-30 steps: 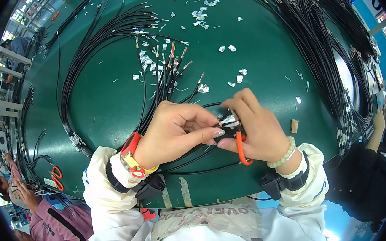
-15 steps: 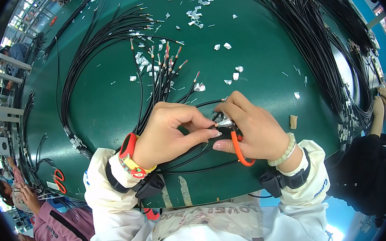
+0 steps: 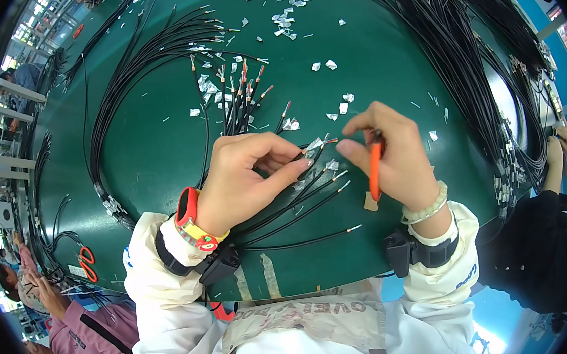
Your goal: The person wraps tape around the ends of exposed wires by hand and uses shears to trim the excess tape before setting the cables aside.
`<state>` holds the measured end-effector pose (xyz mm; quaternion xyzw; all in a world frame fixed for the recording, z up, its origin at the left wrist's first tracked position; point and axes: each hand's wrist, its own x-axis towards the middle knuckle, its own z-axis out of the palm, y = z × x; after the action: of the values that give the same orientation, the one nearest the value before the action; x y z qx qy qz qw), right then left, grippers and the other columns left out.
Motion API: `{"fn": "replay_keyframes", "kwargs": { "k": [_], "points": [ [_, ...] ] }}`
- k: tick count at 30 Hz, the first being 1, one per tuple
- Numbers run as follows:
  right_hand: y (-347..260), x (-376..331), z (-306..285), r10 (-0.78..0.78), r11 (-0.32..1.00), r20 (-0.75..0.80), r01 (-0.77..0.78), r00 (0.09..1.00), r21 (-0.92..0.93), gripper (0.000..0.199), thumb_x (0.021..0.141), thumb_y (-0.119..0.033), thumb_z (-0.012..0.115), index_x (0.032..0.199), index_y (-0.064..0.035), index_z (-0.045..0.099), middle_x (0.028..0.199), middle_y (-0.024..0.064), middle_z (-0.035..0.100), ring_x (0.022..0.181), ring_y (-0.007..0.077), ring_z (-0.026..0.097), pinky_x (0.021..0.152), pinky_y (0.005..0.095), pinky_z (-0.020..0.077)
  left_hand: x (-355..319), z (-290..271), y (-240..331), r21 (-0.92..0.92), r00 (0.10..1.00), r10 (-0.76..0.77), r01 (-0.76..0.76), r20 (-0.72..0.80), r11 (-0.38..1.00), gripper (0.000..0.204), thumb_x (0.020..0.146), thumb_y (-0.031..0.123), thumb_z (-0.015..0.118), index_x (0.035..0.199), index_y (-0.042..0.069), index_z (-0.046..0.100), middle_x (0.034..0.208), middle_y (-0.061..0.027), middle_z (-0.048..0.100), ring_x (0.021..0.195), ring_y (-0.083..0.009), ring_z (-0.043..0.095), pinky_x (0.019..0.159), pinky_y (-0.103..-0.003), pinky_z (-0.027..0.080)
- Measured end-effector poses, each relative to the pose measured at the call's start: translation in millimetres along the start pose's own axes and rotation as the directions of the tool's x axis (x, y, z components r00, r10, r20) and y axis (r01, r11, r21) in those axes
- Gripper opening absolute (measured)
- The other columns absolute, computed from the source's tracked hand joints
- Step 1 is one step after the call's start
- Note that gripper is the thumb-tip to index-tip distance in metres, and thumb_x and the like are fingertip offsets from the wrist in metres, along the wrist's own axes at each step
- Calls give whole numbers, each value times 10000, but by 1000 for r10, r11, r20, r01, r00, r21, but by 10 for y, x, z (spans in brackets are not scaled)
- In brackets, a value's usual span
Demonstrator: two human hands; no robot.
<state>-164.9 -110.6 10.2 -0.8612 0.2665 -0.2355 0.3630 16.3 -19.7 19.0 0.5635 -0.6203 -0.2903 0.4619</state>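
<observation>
Left hand (image 3: 246, 177) pinches the stripped end of a thin black cable (image 3: 299, 157) between thumb and fingertips; the cable tip, with a scrap of silvery foil (image 3: 315, 144) at it, pokes out toward the right hand. Right hand (image 3: 392, 163) is closed around an orange-handled cutting tool (image 3: 374, 168), handles upright in the palm, index finger stretched toward the foil end; the tool's head is hidden behind the fingers, so whether it bites the cable cannot be told. Held cable sits just above the green table (image 3: 388, 58), near the front edge, between the two hands. Under the left hand several more black cables (image 3: 307, 209) fan out to the right, bare tips showing. Behind it, a bundle of black cables with reddish stripped ends (image 3: 240, 96) lies in a long loop to the left. Foil scraps (image 3: 287, 15) scattered over the far tabletop. Large mass of black cables (image 3: 470, 52) at far right. Orange scissors (image 3: 87, 264) lie at the table's left front. Another person in black (image 3: 548, 234) at the right edge; one in pink (image 3: 82, 324) lower left.
</observation>
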Motion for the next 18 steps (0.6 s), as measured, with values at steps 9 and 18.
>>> {"fn": "replay_keyframes", "kwargs": {
  "k": [9, 18],
  "points": [
    [-46, 61, 197, 84, 931, -129, -32, 988, 363, 84, 726, -32, 627, 754, -3, 554, 645, 12, 436, 551, 81, 377, 514, 214, 321, 12, 58, -70, -5, 995, -79, 80, 58, 997, 68, 729, 3, 644, 762, -39, 603, 681, -81, 629, 600, -103, 610, 534, -188, 479],
    [-11, 18, 238, 245, 569, 131, -252, 961, 783, 17, 790, -8, 546, 780, 7, 546, 704, 1, 482, 604, 68, 396, 546, 210, 333, 44, 21, -53, -447, 860, -334, 491, 386, 748, 80, 799, 30, 578, 792, -45, 603, 696, -121, 636, 562, -111, 598, 497, -181, 463]
  ]
}}
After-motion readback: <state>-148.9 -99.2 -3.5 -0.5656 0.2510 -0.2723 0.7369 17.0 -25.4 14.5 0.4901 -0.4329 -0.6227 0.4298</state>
